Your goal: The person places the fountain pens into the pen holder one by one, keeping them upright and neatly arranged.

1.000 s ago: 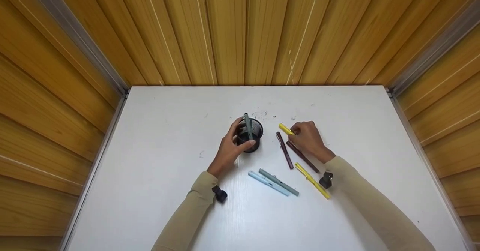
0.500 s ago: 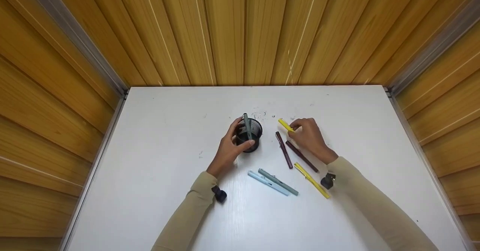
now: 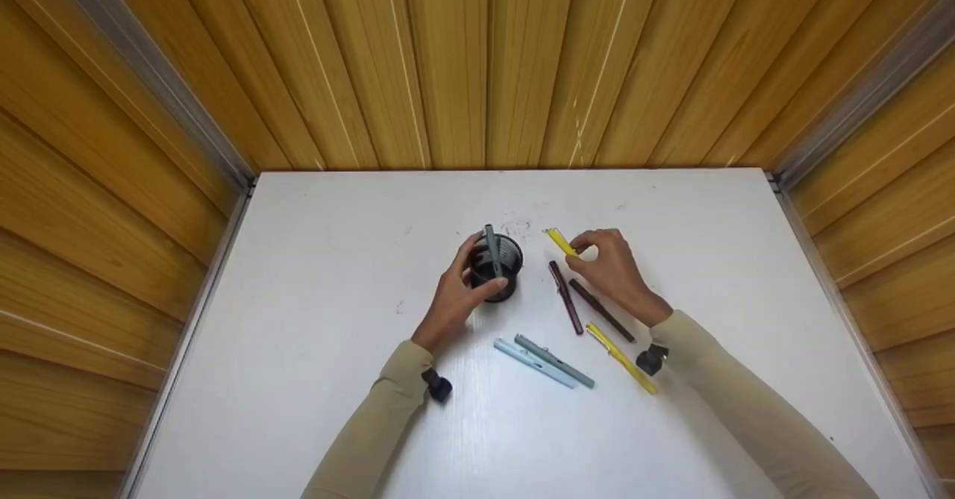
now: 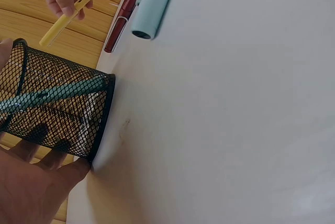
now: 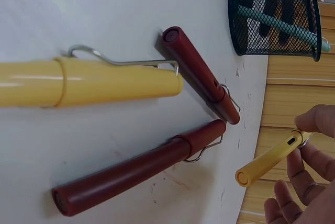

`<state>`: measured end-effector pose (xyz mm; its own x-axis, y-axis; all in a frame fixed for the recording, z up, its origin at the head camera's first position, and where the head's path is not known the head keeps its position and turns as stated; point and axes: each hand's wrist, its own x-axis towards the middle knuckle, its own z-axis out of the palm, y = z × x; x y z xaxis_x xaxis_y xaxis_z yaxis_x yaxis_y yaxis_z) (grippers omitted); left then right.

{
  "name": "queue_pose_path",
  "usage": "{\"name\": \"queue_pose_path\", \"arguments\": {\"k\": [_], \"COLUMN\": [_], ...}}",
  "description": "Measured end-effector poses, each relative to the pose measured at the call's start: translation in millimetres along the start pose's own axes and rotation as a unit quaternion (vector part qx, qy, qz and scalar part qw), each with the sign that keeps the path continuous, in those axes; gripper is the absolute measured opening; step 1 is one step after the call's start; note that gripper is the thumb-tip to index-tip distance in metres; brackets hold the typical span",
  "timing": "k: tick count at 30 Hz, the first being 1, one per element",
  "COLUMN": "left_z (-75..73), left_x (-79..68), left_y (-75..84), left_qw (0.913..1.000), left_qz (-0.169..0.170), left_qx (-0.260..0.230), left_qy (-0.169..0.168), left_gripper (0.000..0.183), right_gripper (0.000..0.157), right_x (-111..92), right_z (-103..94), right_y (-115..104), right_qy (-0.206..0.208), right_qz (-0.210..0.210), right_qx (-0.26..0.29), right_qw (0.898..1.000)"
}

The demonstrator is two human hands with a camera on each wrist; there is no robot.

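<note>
My left hand (image 3: 453,297) grips a black mesh pen holder (image 4: 63,67), which stands upright on the table. One grey-green pen (image 3: 492,249) leans inside it, its top end above the rim. To the right, my right hand (image 3: 612,271) pinches a yellow pen (image 5: 269,161) between thumb and fingers, lifted off the table and tilted. Below that hand lie two dark red pens, one (image 3: 565,299) nearer the holder and the other (image 3: 601,311) by the wrist. A second yellow pen (image 3: 621,359) lies closer to the front.
In front of the holder, a light blue pen (image 3: 533,363) and another grey-green pen (image 3: 556,362) lie side by side on the white table (image 3: 336,260). Wood-look panels (image 3: 455,66) rise behind the table and at both sides.
My right hand has raised the yellow pen and moved it slightly away from me and left, toward the holder. The left hand and the holder have stayed in place.
</note>
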<state>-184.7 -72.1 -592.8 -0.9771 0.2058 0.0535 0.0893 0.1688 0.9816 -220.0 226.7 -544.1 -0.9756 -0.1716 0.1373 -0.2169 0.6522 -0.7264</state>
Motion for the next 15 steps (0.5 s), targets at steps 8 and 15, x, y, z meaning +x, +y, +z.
{"name": "queue_pose_path", "arguments": {"k": [8, 15], "left_z": [-0.5, -0.4], "left_x": [-1.1, -0.9], "left_y": [-0.8, -2.2], "left_qw": [1.0, 1.0], "left_qz": [0.006, 0.006], "left_qx": [0.005, 0.003], "left_qy": [-0.004, -0.003], "left_gripper": [0.094, 0.094], "right_gripper": [0.017, 0.019], "right_x": [0.3, -0.4], "right_z": [1.4, 1.8], "right_y": [-8.7, -17.0], "right_qy": [0.003, 0.003], "right_qz": [-0.013, -0.013], "right_qx": [0.009, 0.009], "right_qw": [1.0, 1.0]}}
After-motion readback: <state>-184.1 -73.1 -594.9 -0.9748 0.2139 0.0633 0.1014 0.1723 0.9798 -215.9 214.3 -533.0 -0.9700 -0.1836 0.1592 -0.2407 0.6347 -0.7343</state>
